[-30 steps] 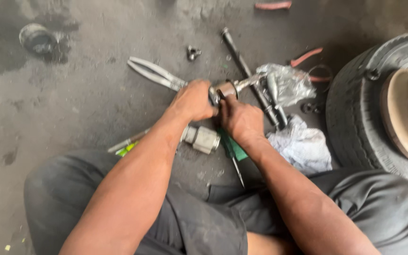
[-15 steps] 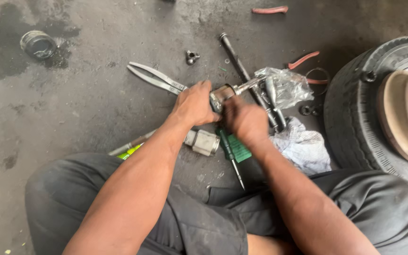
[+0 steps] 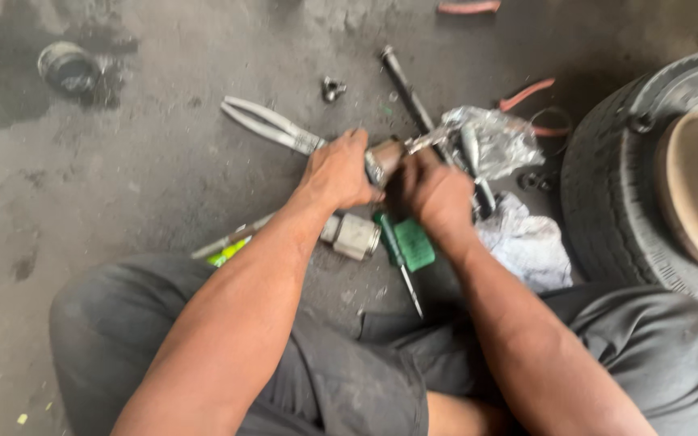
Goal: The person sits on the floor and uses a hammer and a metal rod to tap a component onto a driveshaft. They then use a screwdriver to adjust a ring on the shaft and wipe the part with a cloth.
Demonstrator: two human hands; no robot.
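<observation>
My left hand (image 3: pixel 338 171) and my right hand (image 3: pixel 436 192) meet over the concrete floor, both closed around a small metal cylindrical part (image 3: pixel 384 158) held between them. Only the part's top shows between the fingers. Just under the hands lie a short metal sleeve (image 3: pixel 352 235) and a green-handled screwdriver (image 3: pixel 397 252). Long metal pliers (image 3: pixel 267 125) lie to the left of my left hand.
A tyre with its wheel hub (image 3: pixel 658 182) stands at the right. Crumpled plastic bags (image 3: pixel 501 139) and a rag (image 3: pixel 528 244) lie beside it. A long dark rod (image 3: pixel 405 89), a small metal fitting (image 3: pixel 332 88), a round cap (image 3: pixel 68 68) and a yellow-green tool (image 3: pixel 228 252) are scattered on the floor.
The hands have stayed together on the metal part, my right hand shifting slightly over it. The view has moved a little.
</observation>
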